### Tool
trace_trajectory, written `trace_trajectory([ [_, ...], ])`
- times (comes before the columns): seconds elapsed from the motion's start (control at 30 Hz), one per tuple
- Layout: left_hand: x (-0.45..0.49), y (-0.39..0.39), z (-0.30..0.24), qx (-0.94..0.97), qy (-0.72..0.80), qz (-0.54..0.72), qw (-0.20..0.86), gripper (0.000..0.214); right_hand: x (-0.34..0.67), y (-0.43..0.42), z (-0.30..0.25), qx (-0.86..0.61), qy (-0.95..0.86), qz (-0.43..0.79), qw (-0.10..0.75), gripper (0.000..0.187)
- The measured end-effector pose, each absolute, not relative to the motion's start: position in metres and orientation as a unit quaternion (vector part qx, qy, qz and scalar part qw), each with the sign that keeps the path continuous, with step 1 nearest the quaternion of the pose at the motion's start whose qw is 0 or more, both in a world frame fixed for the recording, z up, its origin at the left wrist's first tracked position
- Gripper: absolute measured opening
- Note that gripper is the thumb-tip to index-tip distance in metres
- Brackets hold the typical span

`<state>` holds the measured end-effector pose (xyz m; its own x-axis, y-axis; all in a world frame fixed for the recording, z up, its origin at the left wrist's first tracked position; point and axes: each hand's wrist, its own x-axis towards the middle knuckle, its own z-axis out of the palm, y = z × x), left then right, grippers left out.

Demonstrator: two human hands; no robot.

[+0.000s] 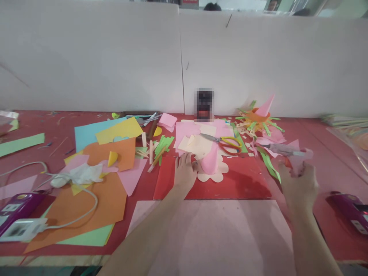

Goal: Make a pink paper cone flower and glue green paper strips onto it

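Note:
On a red board (244,182) lies a pale, scalloped paper flower (221,168) with a pink paper cone (211,161) standing at its middle. My left hand (185,172) rests on the board just left of the flower, fingers stretched forward and apart, thumb at the petal's edge. Whether the thumb presses on the petal I cannot tell. Off to the right, my right hand (301,184) is wrapped around a hot glue gun (293,153), its nozzle pointing left. Behind the flower, scissors (225,142) with yellow and red handles lie on paper sheets.
Coloured papers (112,199) and a white cable (93,207) cover the left side. Green strips (163,147) and small sticks (151,151) lie behind my left hand. A paper piece with an orange ring (255,117) stands back right. A purple device (349,209) sits far right. White panels (115,57) close off the back.

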<state>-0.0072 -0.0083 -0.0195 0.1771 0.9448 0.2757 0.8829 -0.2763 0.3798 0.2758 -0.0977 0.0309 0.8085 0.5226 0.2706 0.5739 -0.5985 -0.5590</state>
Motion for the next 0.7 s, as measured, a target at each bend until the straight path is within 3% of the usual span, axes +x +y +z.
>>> trace_trajectory([
  [0.13,-0.008,-0.008,-0.023,0.767,0.595,0.234,0.056,0.034,0.249,-0.08,0.035,-0.864,-0.35,0.012,0.362,0.05],
  [0.37,-0.009,-0.006,-0.017,0.756,0.584,0.28,0.089,0.033,0.226,-0.06,-0.005,-0.845,-0.414,0.097,0.324,0.051],
  [0.53,-0.008,-0.017,0.009,0.763,0.518,0.379,0.079,0.013,0.234,-0.059,-0.004,-0.838,-0.402,0.119,0.35,0.049],
  [0.7,0.003,-0.036,0.015,0.812,0.472,0.34,0.051,0.015,0.232,-0.059,-0.002,-0.839,-0.417,0.13,0.325,0.047],
])
